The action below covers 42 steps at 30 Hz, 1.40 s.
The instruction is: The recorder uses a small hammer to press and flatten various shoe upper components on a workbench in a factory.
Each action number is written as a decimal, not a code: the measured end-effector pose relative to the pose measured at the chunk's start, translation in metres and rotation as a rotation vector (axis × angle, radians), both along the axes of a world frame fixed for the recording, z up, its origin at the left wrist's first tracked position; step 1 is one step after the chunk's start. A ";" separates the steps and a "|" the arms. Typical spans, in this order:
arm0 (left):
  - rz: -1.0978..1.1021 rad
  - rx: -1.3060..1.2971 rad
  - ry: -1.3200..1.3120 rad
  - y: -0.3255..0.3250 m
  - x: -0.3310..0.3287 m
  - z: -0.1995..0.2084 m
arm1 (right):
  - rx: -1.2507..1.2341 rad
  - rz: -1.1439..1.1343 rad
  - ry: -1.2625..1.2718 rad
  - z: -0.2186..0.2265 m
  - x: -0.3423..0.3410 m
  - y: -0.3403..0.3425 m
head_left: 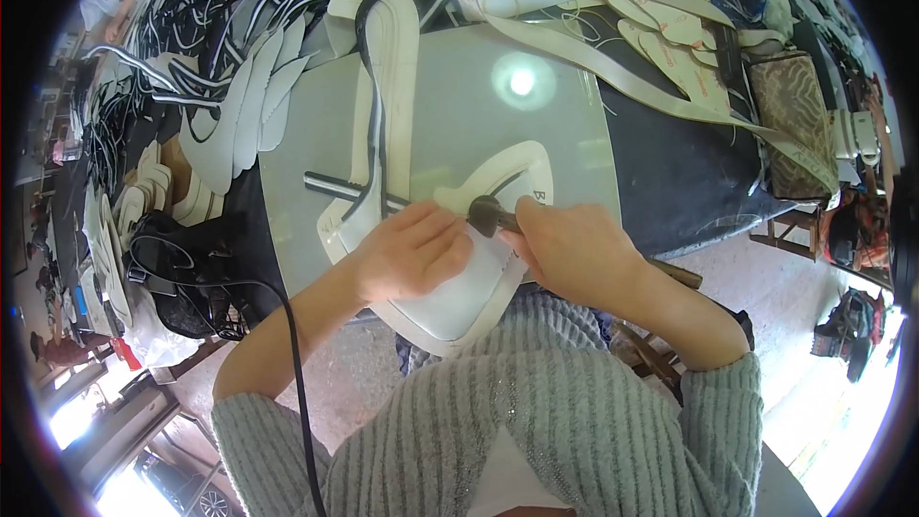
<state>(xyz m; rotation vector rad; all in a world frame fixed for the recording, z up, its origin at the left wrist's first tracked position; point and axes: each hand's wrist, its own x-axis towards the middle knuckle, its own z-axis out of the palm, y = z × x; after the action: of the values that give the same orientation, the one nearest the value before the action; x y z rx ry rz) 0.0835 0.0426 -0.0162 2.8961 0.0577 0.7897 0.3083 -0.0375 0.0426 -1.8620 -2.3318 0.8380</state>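
A white curved flat piece (450, 311) with a cream border lies at the near edge of the board, partly under both hands. My left hand (416, 251) rests on it with curled fingers, closed at a black-and-white striped strip (376, 115). The strip comes down from the far side and passes beneath that hand; its end at the fingertips is hidden. My right hand (579, 247) is closed around the handle of a small hammer (485, 214). Its dark round head is beside my left fingertips, over the piece's inner curve. Whether the head touches the piece I cannot tell.
The smooth grey-green board (459, 86) lies on a black tabletop (670, 172). Striped strips (278, 0) and white cut pieces (254, 105) heap at the far left. Cream pieces (670, 67) and a pale band (593, 48) are at the far right. A black cable (295, 354) crosses my left side.
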 end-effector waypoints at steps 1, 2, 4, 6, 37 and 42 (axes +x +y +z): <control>0.003 0.001 0.002 0.000 -0.001 0.000 | 0.006 -0.012 0.014 0.002 0.000 0.001; 0.008 0.012 0.014 0.000 -0.002 0.000 | 0.007 -0.010 0.016 -0.001 -0.001 0.000; 0.007 0.022 0.023 0.000 -0.002 0.001 | 0.030 0.009 -0.007 -0.007 -0.002 -0.006; 0.003 -0.065 0.009 0.003 -0.001 0.001 | -0.025 -0.013 0.003 -0.003 -0.002 -0.002; 0.183 -0.241 -0.137 -0.005 0.047 -0.015 | -0.007 -0.198 0.031 0.005 0.028 0.000; 0.316 -0.645 -0.094 0.001 0.041 -0.008 | -0.050 -0.188 -0.002 -0.004 0.027 -0.002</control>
<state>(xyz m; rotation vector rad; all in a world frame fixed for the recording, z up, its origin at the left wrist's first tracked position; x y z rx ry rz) 0.1248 0.0433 -0.0246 2.2579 0.6448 0.7708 0.3355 -0.0393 0.0388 -2.0626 -2.1123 0.8788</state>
